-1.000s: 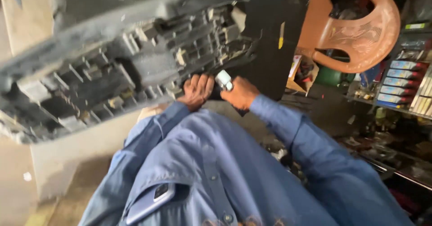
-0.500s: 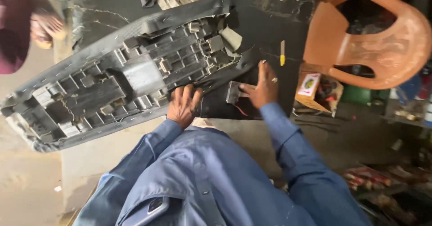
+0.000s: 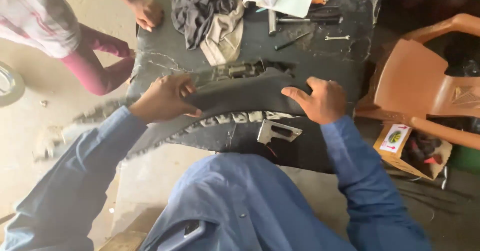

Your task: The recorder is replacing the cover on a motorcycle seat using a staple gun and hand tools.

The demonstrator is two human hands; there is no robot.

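Mid-frame, the left hand (image 3: 167, 97) and right hand (image 3: 320, 100) each clasp the long black seat (image 3: 235, 96), held on edge over a dark worktable (image 3: 320, 56); a metal stapler (image 3: 278, 131), apparently, lies just below. Another person's hand (image 3: 146, 12) rests upper left.

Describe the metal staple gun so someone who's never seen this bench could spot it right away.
Start at the black worktable, then find the long dark seat that both hands grip. The staple gun lies on the table's near edge, just below the seat, closer to the right hand. It's the only shiny, boxy silver tool there.
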